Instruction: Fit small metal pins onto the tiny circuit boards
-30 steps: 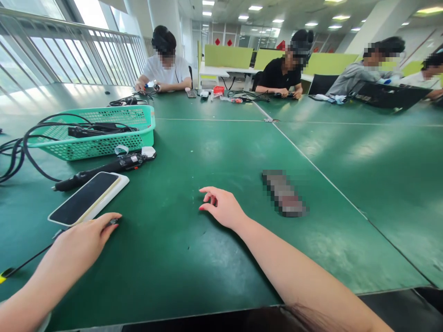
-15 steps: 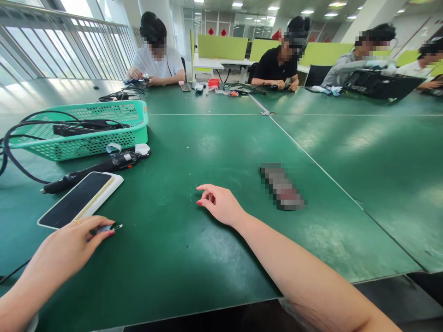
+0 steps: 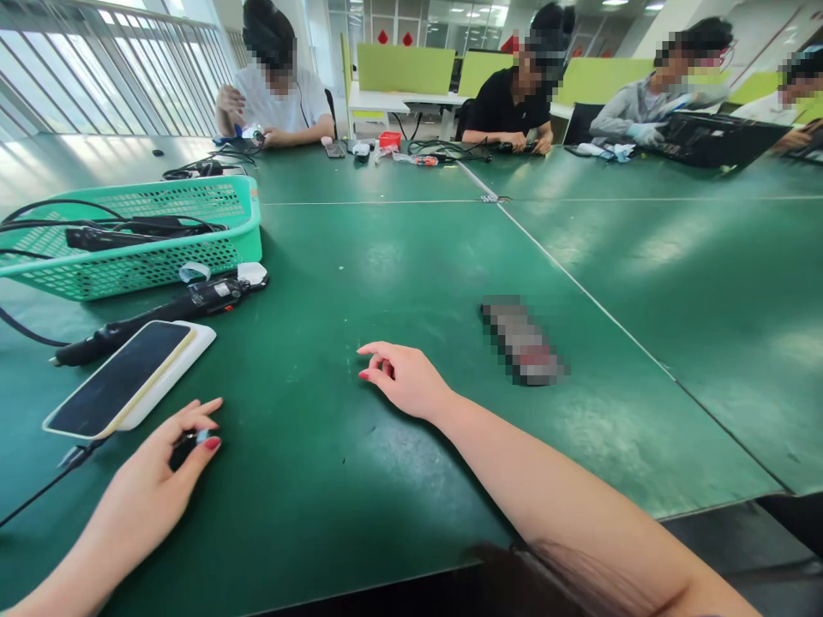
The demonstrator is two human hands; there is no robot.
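Observation:
Low on the left, my left hand [image 3: 164,476] has its thumb and fingers closed round a small dark and pale object [image 3: 202,436], mostly hidden by the fingers. Just beyond that hand lies a phone [image 3: 122,377] with a dark screen, on top of a white flat item [image 3: 168,377]. My right hand [image 3: 406,377] rests on the green table [image 3: 411,274] near the middle, fingers curled with thumb and index finger apart, holding nothing. To its right is a blurred-out dark, flat object [image 3: 524,343].
A green basket [image 3: 253,218] of black cables stands at the left, with a black tool [image 3: 167,313] before it. Several people sit across the table, with a red box [image 3: 389,140], cables and a black case [image 3: 726,137] near them.
My left hand has turned and its fingers are more spread, with the small object now deeper between them. The view has shifted slightly; my right hand keeps its pose.

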